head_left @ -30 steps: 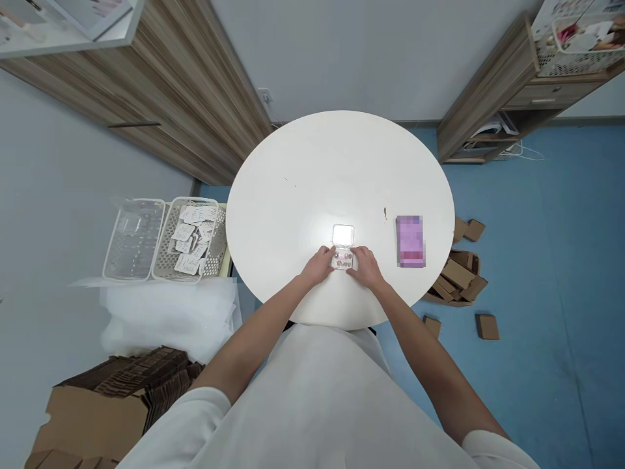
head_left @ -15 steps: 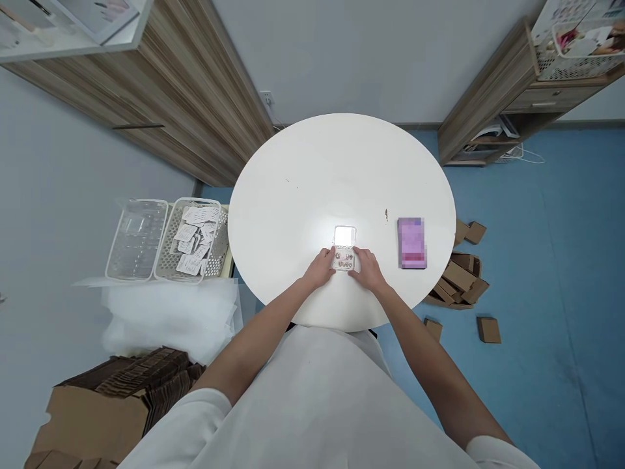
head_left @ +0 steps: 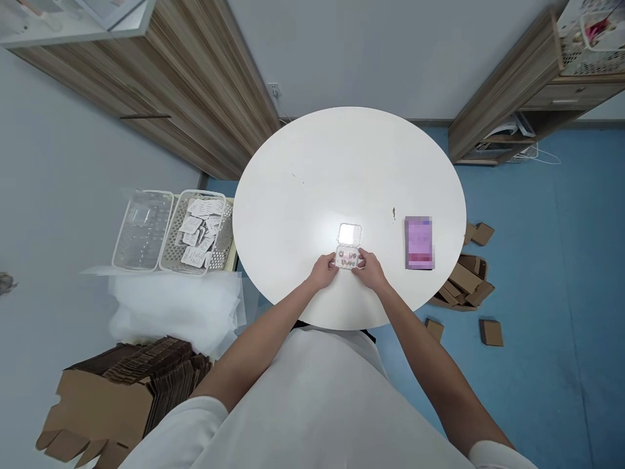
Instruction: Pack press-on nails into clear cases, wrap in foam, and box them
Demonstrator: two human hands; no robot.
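A small clear plastic case [head_left: 347, 256] lies near the front of the round white table [head_left: 361, 156]. Its lid [head_left: 349, 234] is tipped back, away from me, and several small shiny pieces sit inside the base. My left hand [head_left: 323, 271] grips the left side of the base with fingers closed. On the opposite side, my right hand [head_left: 370, 270] holds the right edge between thumb and fingers. To the right lies a purple box [head_left: 418, 243], its print blurred.
Two white baskets, one with paper cards [head_left: 198, 238], stand left of the table above white foam sheets [head_left: 170, 306]. Folded cardboard boxes [head_left: 107, 404] are stacked at lower left. More brown boxes [head_left: 463, 280] lie on the blue floor at right. A wooden cabinet [head_left: 195, 85] rises behind.
The view has shifted slightly, so the scene sits a little further right. Both hands remain at the case's sides, with my right fingers wrapped a bit further round its edge.
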